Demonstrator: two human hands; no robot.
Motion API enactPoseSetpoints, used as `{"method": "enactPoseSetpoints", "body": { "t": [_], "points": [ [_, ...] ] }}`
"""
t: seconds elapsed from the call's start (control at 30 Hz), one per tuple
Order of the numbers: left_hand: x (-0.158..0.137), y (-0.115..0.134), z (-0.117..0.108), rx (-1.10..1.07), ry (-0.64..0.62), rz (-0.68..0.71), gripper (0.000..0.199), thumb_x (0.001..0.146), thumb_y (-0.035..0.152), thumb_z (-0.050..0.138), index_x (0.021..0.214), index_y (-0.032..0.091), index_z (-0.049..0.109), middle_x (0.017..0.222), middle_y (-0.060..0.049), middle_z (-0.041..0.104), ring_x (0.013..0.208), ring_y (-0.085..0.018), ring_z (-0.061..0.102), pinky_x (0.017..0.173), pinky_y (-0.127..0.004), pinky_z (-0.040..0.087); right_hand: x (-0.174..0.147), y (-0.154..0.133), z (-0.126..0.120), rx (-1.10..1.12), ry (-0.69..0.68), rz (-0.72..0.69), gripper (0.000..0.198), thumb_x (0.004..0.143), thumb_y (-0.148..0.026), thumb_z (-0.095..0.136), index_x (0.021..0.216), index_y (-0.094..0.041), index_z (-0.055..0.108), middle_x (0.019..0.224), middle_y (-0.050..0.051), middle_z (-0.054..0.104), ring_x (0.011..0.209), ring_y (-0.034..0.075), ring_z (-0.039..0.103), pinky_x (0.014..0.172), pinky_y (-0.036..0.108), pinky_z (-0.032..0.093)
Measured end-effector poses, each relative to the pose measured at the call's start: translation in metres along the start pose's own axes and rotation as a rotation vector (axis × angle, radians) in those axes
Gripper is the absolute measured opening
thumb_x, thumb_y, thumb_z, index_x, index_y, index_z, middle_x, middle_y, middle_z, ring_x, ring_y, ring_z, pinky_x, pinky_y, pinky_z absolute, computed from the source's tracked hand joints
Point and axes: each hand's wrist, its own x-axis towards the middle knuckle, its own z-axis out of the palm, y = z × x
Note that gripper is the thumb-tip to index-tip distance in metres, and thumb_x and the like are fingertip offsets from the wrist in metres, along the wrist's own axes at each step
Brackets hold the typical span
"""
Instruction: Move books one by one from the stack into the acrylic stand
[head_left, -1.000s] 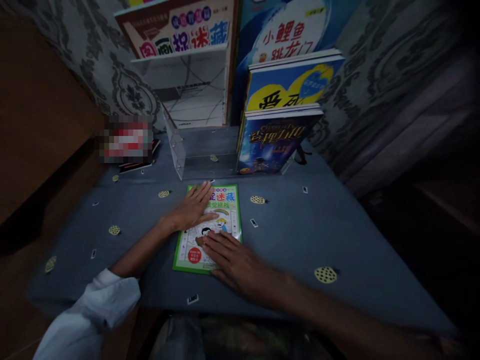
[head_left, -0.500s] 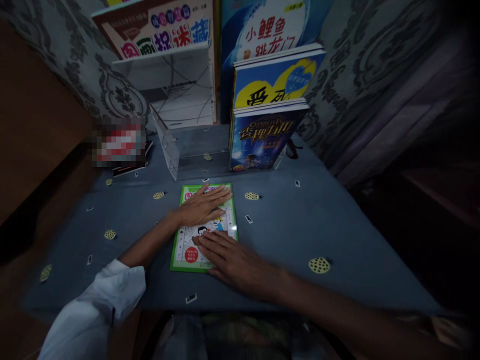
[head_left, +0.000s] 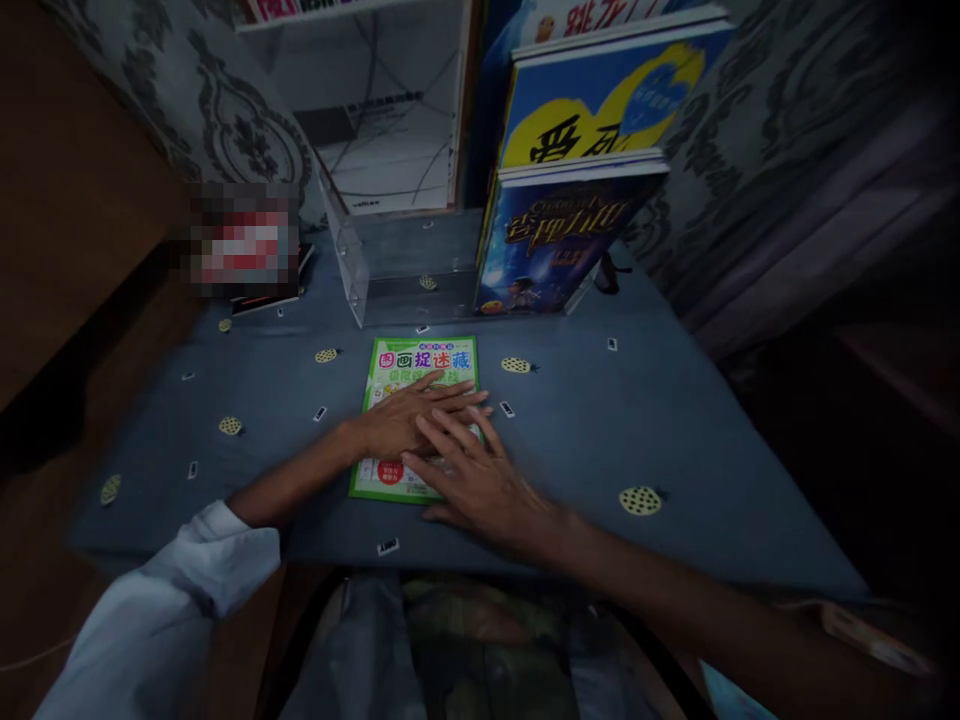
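Note:
A thin green-bordered picture book [head_left: 382, 376] lies face up on the cloth-covered table, its coloured title showing at the top. My left hand [head_left: 409, 418] rests flat across the middle of the cover, fingers stretched to the right. My right hand [head_left: 480, 485] is over the lower right of the book with its fingers spread. Its fingertips overlap the left hand's fingers; whether they touch is hard to tell. Much of the cover picture is hidden beneath both hands.
Behind the book stands a clear acrylic book rack [head_left: 412, 298]. Its right side holds a dark blue book [head_left: 559, 245] and a blue-and-yellow book [head_left: 600, 105]; a white-grey book [head_left: 382, 120] stands left. A blurred-out red item [head_left: 244, 240] lies at the table's back left.
My left hand has slid down the cover, uncovering the title. My right hand's fingers have spread and now overlap the left fingers. The view has tilted downward.

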Motion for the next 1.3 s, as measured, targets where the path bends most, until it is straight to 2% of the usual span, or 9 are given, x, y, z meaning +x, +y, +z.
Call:
{"method": "enactPoseSetpoints", "body": {
  "t": [0.13, 0.27, 0.43, 0.5, 0.6, 0.77, 0.9, 1.07, 1.3],
  "points": [
    [-0.007, 0.015, 0.008, 0.018, -0.002, 0.022, 0.06, 0.101, 0.045, 0.048, 0.157, 0.034, 0.029, 0.163, 0.0, 0.033, 0.154, -0.021, 0.024, 0.128, -0.049, 0.009, -0.001, -0.001, -0.005, 0.01, -0.022, 0.04, 0.078, 0.081, -0.048, 0.078, 0.148, -0.021, 0.047, 0.157, 0.019, 0.042, 0.148, 0.037, 0.031, 0.12, 0.065, 0.02],
    [-0.014, 0.033, 0.016, 0.046, 0.067, 0.008, 0.056, 0.103, 0.045, 0.045, 0.155, 0.029, 0.033, 0.161, -0.003, 0.038, 0.153, -0.023, 0.026, 0.128, -0.048, 0.012, 0.0, -0.004, -0.01, -0.003, -0.048, 0.09, 0.074, 0.087, -0.051, 0.07, 0.15, -0.021, 0.043, 0.158, 0.018, 0.041, 0.149, 0.037, 0.03, 0.12, 0.068, 0.016],
    [-0.022, 0.051, 0.018, 0.04, 0.076, 0.006, 0.038, 0.103, 0.041, 0.045, 0.134, 0.026, 0.061, 0.148, -0.004, 0.056, 0.148, -0.026, 0.036, 0.127, -0.048, 0.015, -0.003, 0.0, -0.009, 0.014, -0.066, 0.09, 0.076, 0.089, -0.055, 0.065, 0.151, -0.017, 0.041, 0.155, 0.022, 0.044, 0.147, 0.037, 0.035, 0.119, 0.068, 0.02],
    [-0.025, 0.056, 0.016, 0.03, 0.056, 0.003, 0.034, 0.104, 0.037, 0.045, 0.128, 0.027, 0.065, 0.143, -0.004, 0.06, 0.146, -0.024, 0.04, 0.127, -0.047, 0.015, -0.007, 0.005, -0.008, 0.065, -0.078, 0.088, 0.08, 0.09, -0.057, 0.063, 0.154, -0.018, 0.034, 0.155, 0.021, 0.044, 0.146, 0.035, 0.037, 0.119, 0.064, 0.025],
    [-0.032, 0.063, 0.014, 0.026, 0.033, -0.002, 0.038, 0.106, 0.034, 0.039, 0.14, 0.027, 0.055, 0.148, -0.003, 0.056, 0.146, -0.02, 0.04, 0.128, -0.045, 0.011, -0.016, 0.015, -0.009, 0.139, -0.089, 0.084, 0.089, 0.092, -0.056, 0.061, 0.16, -0.02, 0.017, 0.156, 0.021, 0.042, 0.147, 0.032, 0.036, 0.118, 0.061, 0.03],
    [-0.047, 0.077, 0.018, 0.084, 0.031, -0.019, 0.048, 0.107, 0.04, 0.035, 0.152, 0.023, 0.04, 0.157, -0.006, 0.044, 0.152, -0.021, 0.027, 0.128, -0.046, 0.002, -0.029, 0.024, -0.011, 0.192, -0.083, 0.066, 0.102, 0.091, -0.056, 0.063, 0.161, -0.019, -0.001, 0.16, 0.021, 0.036, 0.15, 0.031, 0.031, 0.12, 0.061, 0.026],
    [-0.064, 0.087, 0.025, 0.101, 0.027, -0.09, 0.067, 0.102, 0.054, 0.041, 0.158, 0.022, 0.025, 0.161, -0.008, 0.037, 0.153, -0.022, 0.024, 0.128, -0.046, 0.005, -0.032, 0.024, -0.01, 0.176, -0.064, 0.061, 0.097, 0.093, -0.057, 0.058, 0.161, -0.018, 0.001, 0.159, 0.021, 0.037, 0.15, 0.03, 0.031, 0.121, 0.061, 0.025],
    [-0.085, 0.093, 0.029, 0.118, 0.022, -0.221, 0.082, 0.1, 0.057, 0.046, 0.161, 0.018, 0.008, 0.165, -0.011, 0.025, 0.155, -0.024, 0.013, 0.127, -0.044, 0.007, -0.031, 0.022, -0.008, 0.159, -0.046, 0.05, 0.082, 0.098, -0.048, 0.054, 0.161, -0.018, 0.011, 0.157, 0.02, 0.041, 0.149, 0.029, 0.034, 0.122, 0.061, 0.026],
    [-0.091, 0.076, 0.031, 0.073, 0.071, -0.351, 0.088, 0.101, 0.057, 0.042, 0.16, 0.02, -0.01, 0.167, -0.015, 0.015, 0.156, -0.025, 0.005, 0.125, -0.046, 0.017, -0.031, 0.024, -0.007, 0.155, -0.047, 0.039, 0.077, 0.097, -0.045, 0.058, 0.159, -0.016, 0.023, 0.155, 0.021, 0.043, 0.148, 0.029, 0.034, 0.121, 0.06, 0.027]
  ]
}}
